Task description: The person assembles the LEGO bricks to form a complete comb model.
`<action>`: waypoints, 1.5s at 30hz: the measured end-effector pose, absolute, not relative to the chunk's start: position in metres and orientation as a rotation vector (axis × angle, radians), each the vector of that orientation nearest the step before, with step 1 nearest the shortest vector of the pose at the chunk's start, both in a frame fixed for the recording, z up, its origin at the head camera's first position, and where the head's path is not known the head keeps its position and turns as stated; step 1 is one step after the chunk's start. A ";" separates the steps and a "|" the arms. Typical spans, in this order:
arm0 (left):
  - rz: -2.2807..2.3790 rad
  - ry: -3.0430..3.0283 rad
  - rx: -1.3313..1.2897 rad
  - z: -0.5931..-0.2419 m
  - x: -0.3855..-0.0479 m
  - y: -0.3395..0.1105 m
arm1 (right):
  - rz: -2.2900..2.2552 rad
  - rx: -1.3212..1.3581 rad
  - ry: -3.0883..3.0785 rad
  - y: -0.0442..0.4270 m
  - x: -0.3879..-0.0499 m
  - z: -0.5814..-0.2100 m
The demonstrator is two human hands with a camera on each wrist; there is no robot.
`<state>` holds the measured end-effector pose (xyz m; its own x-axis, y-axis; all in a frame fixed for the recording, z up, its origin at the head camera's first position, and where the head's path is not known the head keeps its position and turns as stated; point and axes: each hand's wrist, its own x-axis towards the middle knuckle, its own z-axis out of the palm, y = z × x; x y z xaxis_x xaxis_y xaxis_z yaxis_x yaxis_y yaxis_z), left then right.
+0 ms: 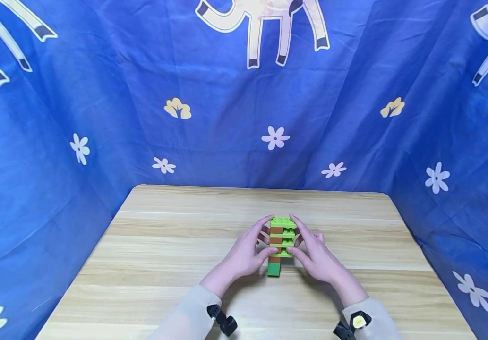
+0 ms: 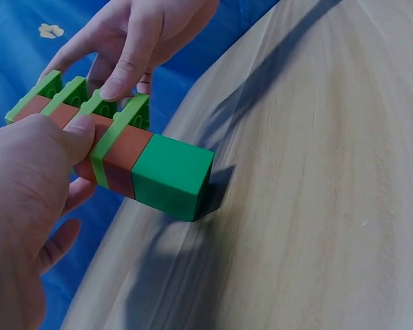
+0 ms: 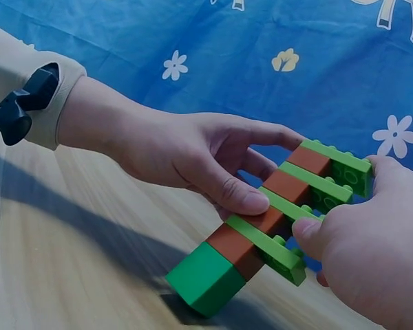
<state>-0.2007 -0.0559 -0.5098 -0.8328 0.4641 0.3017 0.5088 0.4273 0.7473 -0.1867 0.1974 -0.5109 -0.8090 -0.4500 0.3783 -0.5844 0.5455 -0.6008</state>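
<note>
A tower of toy building bricks (image 1: 273,269) stands on the wooden table, between both hands. At its foot is a dark green block (image 2: 172,175). Above it brown bricks (image 3: 232,244) alternate with several light green plates (image 3: 268,244) that jut out to the right like shelves. My left hand (image 1: 245,252) grips the brown column side, thumb on the near face and fingers behind. From the right, my right hand (image 1: 318,257) holds the jutting plate ends, its thumb on a lower plate and a fingertip at the top one. Some fingers are hidden behind the tower.
The wooden table (image 1: 163,255) has a rounded back edge. A blue curtain (image 1: 226,141) with printed flowers and animals surrounds it at the back and sides. Dark camera mounts (image 1: 222,320) sit on both sleeves.
</note>
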 end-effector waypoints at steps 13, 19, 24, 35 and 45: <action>-1.418 -2.640 -0.861 -0.513 -0.211 -0.055 | 1.208 0.882 -2.556 0.195 -0.202 -0.517; -1.403 -2.653 -0.821 -0.513 -0.213 -0.054 | 1.231 0.836 -2.586 0.193 -0.209 -0.520; -1.419 -2.658 -0.819 -0.515 -0.217 -0.053 | 1.231 0.810 -2.605 0.192 -0.215 -0.521; -1.484 -2.683 -0.768 -0.516 -0.224 -0.052 | 1.243 0.754 -2.662 0.191 -0.225 -0.522; -1.543 -2.720 -0.703 -0.514 -0.228 -0.051 | 1.244 0.709 -2.743 0.188 -0.233 -0.524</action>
<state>-0.2283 -0.0511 -0.5144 -0.9018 0.4025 0.1570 0.3412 0.4407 0.8303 -0.2334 0.1882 -0.5238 -0.8938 -0.3874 0.2258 -0.4251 0.5718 -0.7017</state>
